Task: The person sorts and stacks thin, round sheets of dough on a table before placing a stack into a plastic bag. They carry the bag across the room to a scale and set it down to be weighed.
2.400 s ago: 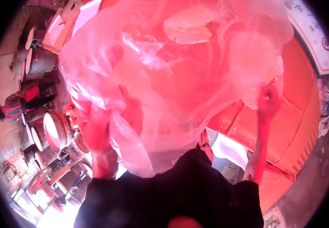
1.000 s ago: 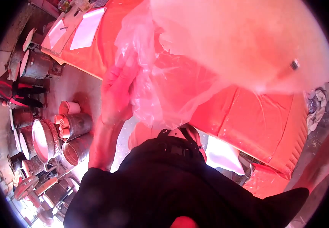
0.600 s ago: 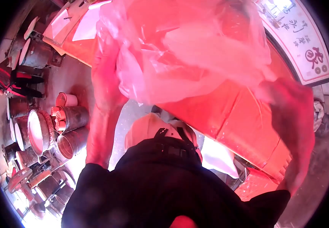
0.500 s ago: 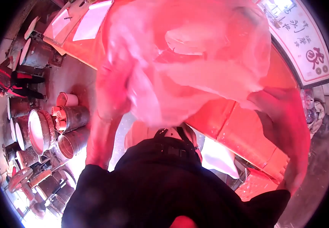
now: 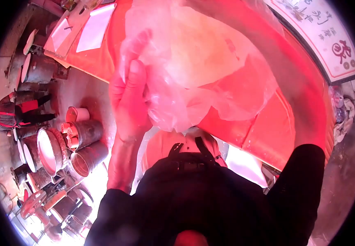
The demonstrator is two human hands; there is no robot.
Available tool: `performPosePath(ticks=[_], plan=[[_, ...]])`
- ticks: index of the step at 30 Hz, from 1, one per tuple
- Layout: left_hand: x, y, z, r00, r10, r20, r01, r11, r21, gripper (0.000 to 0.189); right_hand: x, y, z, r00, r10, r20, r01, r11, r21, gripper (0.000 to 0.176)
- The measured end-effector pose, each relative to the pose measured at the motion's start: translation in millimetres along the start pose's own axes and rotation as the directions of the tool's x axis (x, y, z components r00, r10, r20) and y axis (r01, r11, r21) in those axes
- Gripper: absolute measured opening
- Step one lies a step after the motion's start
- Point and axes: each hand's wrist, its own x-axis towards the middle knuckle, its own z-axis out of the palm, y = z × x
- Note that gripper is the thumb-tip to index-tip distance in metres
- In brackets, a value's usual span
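My left hand [image 5: 131, 84] is closed on the gathered left part of a thin, clear plastic sheet or bag [image 5: 210, 98], its thumb pressing against the folds. The plastic spreads crumpled to the right over the orange-red covered table [image 5: 263, 133]. A pale yellowish layer shows through its upper middle. From the lower right, my right arm curves up over the far side of the plastic. My right hand [image 5: 222, 12] is smeared near the top edge, and its fingers cannot be made out.
White papers [image 5: 96, 28] and a pen lie at the table's upper left. A framed panel with writing [image 5: 327, 41] stands upper right. Metal drums [image 5: 88, 158], round tubs [image 5: 49, 151] and stools fill the left floor. A person [image 5: 11, 112] is at far left. Crumpled cloth [image 5: 344, 123] lies right.
My right hand has moved from the plastic's lower right edge up and left towards the top. The left hand still holds the plastic. At far left, the person shows more fully.
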Motion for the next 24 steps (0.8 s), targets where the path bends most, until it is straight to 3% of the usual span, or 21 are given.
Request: performPosePath(ticks=[3, 8, 13, 15, 17, 19, 21, 24], plan=[[3.9, 10.1, 4.7, 1.0, 0.004, 0.009, -0.003, 0.996, -0.085, 0.038, -8.4, 3.6, 7.3, 0.998, 0.042, -0.051, -0.045, 0.997, -0.067, 0.032], [17.2, -1.1, -29.6, 0.999, -0.008, 0.047, 0.015, 0.988, -0.154, 0.028, -74.1, 3.6, 23.4, 0.957, 0.167, -0.237, -0.217, 0.955, -0.202, 0.045], [24.5, 7.7, -37.9, 0.999, -0.023, 0.026, 0.027, 0.983, -0.182, 0.03, -167.9, -17.6, 62.9, 0.88, 0.267, -0.392, -0.417, 0.831, -0.369, 0.059], [26.6, 8.2, -38.6, 0.999, -0.042, 0.023, 0.045, 0.982, -0.184, 0.03, -190.4, -28.1, 79.6, 0.84, 0.396, -0.372, -0.526, 0.764, -0.373, 0.064], [26.8, 10.1, -34.7, 0.997, -0.072, 0.028, 0.077, 0.979, -0.19, 0.032, -206.6, -29.9, 90.4, 0.742, 0.648, -0.17, -0.663, 0.675, -0.323, 0.068], [27.3, 13.6, -29.9, 0.993, -0.113, 0.036, 0.118, 0.974, -0.194, 0.036, -228.5, -4.4, 109.6, 0.46, 0.862, 0.212, -0.835, 0.501, -0.229, 0.065], [19.2, 16.9, -21.0, 0.991, -0.018, -0.133, 0.016, 1.0, -0.018, 0.038, -265.4, 30.2, 137.6, 0.565, 0.796, 0.218, -0.825, 0.546, 0.147, 0.065], [19.2, 16.9, -31.0, 0.987, -0.059, -0.15, 0.049, 0.997, -0.064, 0.04, -255.9, 25.7, 120.2, 0.584, 0.788, 0.195, -0.787, 0.491, 0.374, 0.057]])
